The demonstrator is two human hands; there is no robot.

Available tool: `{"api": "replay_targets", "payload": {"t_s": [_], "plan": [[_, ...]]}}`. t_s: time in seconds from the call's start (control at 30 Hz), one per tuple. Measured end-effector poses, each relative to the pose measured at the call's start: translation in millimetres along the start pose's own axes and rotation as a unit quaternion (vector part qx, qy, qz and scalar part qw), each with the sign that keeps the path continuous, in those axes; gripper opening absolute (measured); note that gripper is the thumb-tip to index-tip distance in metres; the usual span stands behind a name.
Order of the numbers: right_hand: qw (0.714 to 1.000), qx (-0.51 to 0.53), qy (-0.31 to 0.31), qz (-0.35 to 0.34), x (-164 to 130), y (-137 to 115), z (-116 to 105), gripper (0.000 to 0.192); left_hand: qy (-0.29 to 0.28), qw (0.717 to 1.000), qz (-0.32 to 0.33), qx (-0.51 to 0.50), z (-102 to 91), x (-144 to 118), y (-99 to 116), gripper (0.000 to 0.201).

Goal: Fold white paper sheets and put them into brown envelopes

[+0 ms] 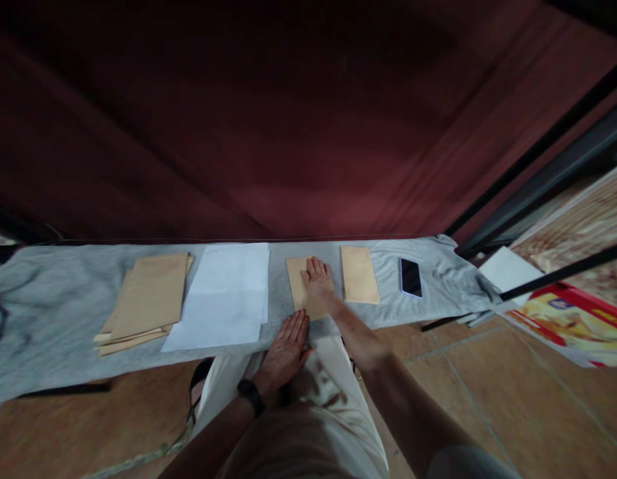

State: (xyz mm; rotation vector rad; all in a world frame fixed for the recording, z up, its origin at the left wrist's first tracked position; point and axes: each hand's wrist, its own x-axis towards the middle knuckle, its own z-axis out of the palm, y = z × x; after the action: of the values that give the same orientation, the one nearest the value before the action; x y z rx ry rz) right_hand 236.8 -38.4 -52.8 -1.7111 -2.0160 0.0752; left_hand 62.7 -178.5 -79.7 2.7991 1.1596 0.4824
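A brown paper envelope lies on the grey cloth in front of me. My right hand rests flat on its upper part, fingers stretched out. At the near edge of the cloth, my left hand is laid out flat, its fingertips by the envelope's lower left corner; whether they touch it I cannot tell. Another brown envelope or small stack lies just right of my right hand. To the left are white paper sheets with a fold line across them, and beyond these a loose pile of larger brown envelopes.
The grey cloth covers a long narrow surface against a dark red wall. A phone lies at the right. Past the right end are dark metal bars and a red and yellow printed box. Floor tiles show below.
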Motion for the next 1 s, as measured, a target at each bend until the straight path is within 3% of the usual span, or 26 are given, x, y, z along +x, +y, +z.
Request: {"api": "replay_targets", "payload": {"t_s": [0.2, 0.53, 0.7, 0.87, 0.93, 1.0], "plan": [[1.0, 0.001, -0.012, -0.019, -18.7, -7.3, 1.0, 0.04, 0.004, 1.0, -0.006, 0.011, 3.3, -1.4, 0.3, 0.075], [0.998, -0.013, -0.041, -0.041, -117.5, 0.3, -9.5, 0.055, 0.002, 1.0, -0.003, 0.026, 4.8, 0.9, 0.9, 0.072], [0.999, -0.028, 0.005, 0.016, -151.8, 7.7, -20.6, 0.055, 0.009, 0.999, -0.015, 0.036, 4.2, -3.7, 3.5, 0.07], [0.989, 0.065, 0.039, 0.129, -144.4, 6.2, -26.5, 0.049, 0.004, 0.999, -0.027, 0.035, 2.7, -3.9, 5.9, 0.065], [0.964, 0.172, 0.06, 0.193, -132.6, 4.9, -28.9, 0.045, -0.002, 0.999, -0.044, 0.033, -1.9, 2.1, 8.6, 0.06], [0.912, 0.317, 0.088, 0.246, -121.8, 5.0, -33.1, 0.039, -0.008, 0.997, -0.075, 0.03, -9.5, 11.8, 12.9, 0.053]]}}
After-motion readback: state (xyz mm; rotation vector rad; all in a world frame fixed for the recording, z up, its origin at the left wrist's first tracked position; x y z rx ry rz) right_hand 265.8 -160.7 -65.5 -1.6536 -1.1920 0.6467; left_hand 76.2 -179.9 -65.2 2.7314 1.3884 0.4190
